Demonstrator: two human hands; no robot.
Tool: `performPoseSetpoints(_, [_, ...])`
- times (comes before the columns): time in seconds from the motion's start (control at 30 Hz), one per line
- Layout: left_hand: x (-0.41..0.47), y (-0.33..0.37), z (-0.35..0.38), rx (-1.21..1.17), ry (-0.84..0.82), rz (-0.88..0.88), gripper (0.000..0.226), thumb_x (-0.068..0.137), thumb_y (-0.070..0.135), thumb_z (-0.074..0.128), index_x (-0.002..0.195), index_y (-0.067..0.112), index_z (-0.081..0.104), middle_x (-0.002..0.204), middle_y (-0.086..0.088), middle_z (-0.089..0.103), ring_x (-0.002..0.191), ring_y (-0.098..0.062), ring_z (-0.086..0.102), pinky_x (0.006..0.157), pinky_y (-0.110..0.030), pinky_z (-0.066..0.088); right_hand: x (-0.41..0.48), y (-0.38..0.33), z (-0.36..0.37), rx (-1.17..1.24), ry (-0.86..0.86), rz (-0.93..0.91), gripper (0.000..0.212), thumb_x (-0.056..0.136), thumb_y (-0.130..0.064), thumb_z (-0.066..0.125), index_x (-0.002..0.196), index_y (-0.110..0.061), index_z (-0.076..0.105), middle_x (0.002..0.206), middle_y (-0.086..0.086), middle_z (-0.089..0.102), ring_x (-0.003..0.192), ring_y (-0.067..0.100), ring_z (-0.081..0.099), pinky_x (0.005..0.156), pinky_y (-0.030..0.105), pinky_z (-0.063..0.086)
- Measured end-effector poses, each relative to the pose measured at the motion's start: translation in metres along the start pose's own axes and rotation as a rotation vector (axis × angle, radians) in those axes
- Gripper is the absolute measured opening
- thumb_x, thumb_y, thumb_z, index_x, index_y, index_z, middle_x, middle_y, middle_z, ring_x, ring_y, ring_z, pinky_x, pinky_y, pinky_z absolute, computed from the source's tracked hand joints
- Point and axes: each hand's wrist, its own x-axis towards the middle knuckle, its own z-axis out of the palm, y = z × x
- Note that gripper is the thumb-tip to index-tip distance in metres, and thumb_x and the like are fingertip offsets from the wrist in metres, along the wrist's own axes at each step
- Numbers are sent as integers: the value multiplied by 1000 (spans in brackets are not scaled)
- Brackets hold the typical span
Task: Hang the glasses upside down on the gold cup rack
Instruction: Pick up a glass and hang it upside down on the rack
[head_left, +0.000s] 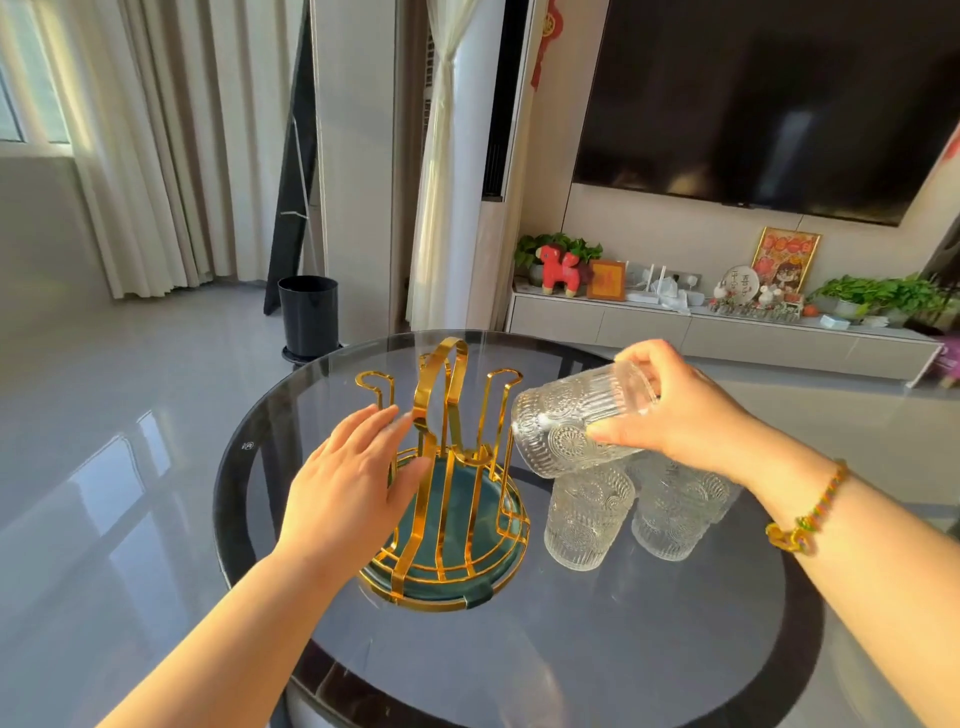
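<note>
The gold cup rack (452, 415) with a green tray base (462, 525) stands mid-table, its hooked prongs empty. My left hand (353, 478) rests flat against the rack's left side, fingers spread, touching a gold bar. My right hand (670, 410) grips an embossed clear glass (566, 421), tilted on its side with the mouth toward the rack, just right of the nearest prong. Below it, more clear glasses stand on the table: one at the front left (582, 519), another at the front right (670, 519), with others partly hidden behind them.
The round glass table (571, 649) has a dark rim; its edge curves close on the left and front. Beyond it are a black bin (307, 314) on the floor, a low white cabinet (675, 332) with ornaments, and a wall television (769, 104).
</note>
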Motion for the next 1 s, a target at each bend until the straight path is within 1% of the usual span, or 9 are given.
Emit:
performPoseSetpoints(0.07, [-2,1,-1,-4,-5,-4,64,75,52,23,128,19,39,136,-3,46,132,-22,32,103,-43,33,7,-6,3,-39,-4,-22,61,57,-31,77,103,-27,37,105,-7,42,95,10,41,63,18,27])
performPoseSetpoints(0.17, [-2,1,-2,3,-15,-16,64,75,52,23,128,19,38,137,-3,45,132,-22,31,103,-44,34,18,-13,9,-87,-33,-48,65,57,-32,77,109,-26,39,104,-5,45,93,11,45,63,21,31])
performPoseSetpoints(0.3, [-1,1,-1,5,-21,-20,63,75,51,24,127,18,40,135,-4,48,131,-23,33,101,-45,36,33,-23,20,-134,-95,-85,69,57,-30,78,114,-24,40,106,-5,48,94,11,46,75,20,32])
performPoseSetpoints(0.4, [-3,1,0,3,18,-15,57,77,47,33,120,14,49,126,-9,57,124,-28,43,92,-50,43,40,-25,30,-180,-157,-118,73,58,-27,77,120,-21,39,119,1,48,103,13,43,78,17,30])
performPoseSetpoints(0.47, [-3,2,0,-2,36,-18,55,76,45,36,117,12,52,122,-10,60,121,-30,47,87,-52,46,41,-24,38,-228,-194,-142,75,59,-27,76,123,-21,37,129,4,45,115,18,42,89,22,32])
performPoseSetpoints(0.57, [-1,3,-1,-15,38,-28,56,75,45,35,118,12,51,123,-10,59,122,-30,45,89,-52,45,42,-22,47,-272,-244,-149,78,61,-27,75,127,-19,35,133,5,42,122,20,38,99,29,32])
performPoseSetpoints(0.73, [-1,2,1,-16,57,-6,55,76,43,36,116,10,53,120,-12,61,120,-32,47,84,-52,48,43,-20,55,-291,-293,-135,78,64,-28,72,130,-18,31,137,5,37,126,20,33,101,30,29])
performPoseSetpoints(0.9, [0,1,3,-31,33,-46,56,78,47,33,125,17,44,132,-4,51,130,-23,34,96,-44,42,43,-20,62,-310,-325,-122,77,67,-27,70,131,-18,29,138,5,35,127,23,27,102,34,29])
performPoseSetpoints(1.0, [0,0,3,-25,42,-20,55,79,46,35,125,16,44,132,-6,51,130,-24,35,103,-43,32,45,-19,65,-314,-337,-105,76,68,-25,69,131,-18,28,139,6,34,128,23,25,103,33,28])
